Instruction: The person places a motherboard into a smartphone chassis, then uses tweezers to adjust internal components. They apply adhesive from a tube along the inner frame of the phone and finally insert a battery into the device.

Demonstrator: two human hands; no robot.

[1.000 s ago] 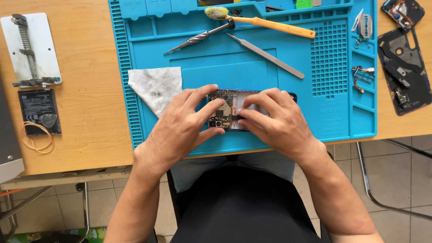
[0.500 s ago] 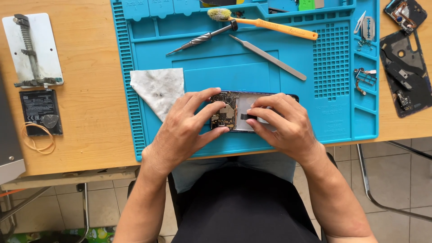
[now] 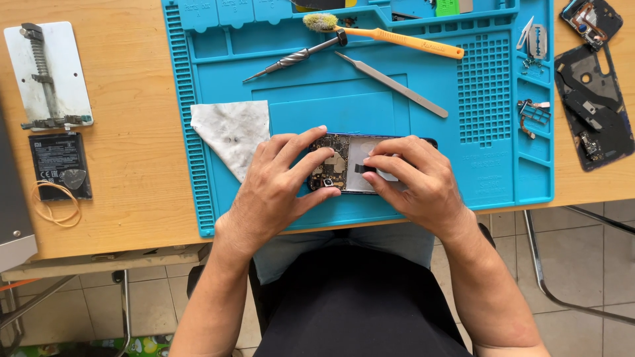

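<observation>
Phone (image 3: 354, 162), back off and board bare, lies on the blue mat (image 3: 489, 172) near its front edge. Head view: left hand (image 3: 278, 188) clamps the board end, fingers narrow around it; right hand (image 3: 413, 182) pinches a small black part at the middle. Best to keep the left grip firm and press lightly, straight down. Tweezers (image 3: 393, 86) lie near.

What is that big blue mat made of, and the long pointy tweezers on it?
The blue mat looks like soft silicone or rubber: matte, with moulded ridges and little trays. The tweezers look like bare steel: grey, thin and dully shiny. Both are guesses from looks alone.
</observation>
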